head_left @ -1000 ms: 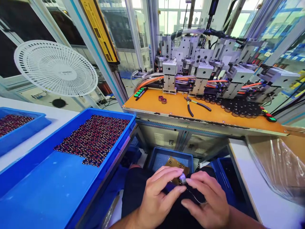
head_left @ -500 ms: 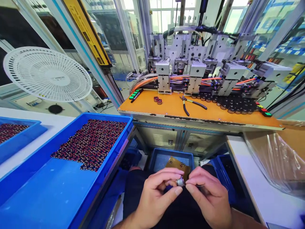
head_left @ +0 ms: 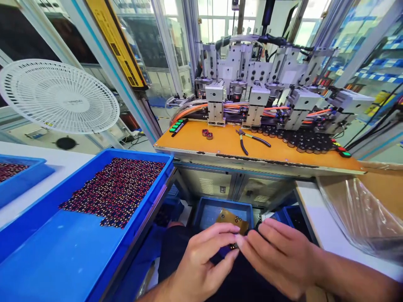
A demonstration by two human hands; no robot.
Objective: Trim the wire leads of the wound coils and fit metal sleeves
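Orange desk [head_left: 226,145] across upper right, left hand [head_left: 203,258] pinching small part [head_left: 233,246] between fingers, lower centre, right hand [head_left: 285,258] touching it, finger grip unclear

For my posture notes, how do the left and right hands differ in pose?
The left hand pinches the small part, fingers above and thumb below in the picture, while the right hand holds its fingers close together, tips at the small part. The left forearm enters from the bottom edge, the right forearm from the right, showing more of its length. Both hands are bare.
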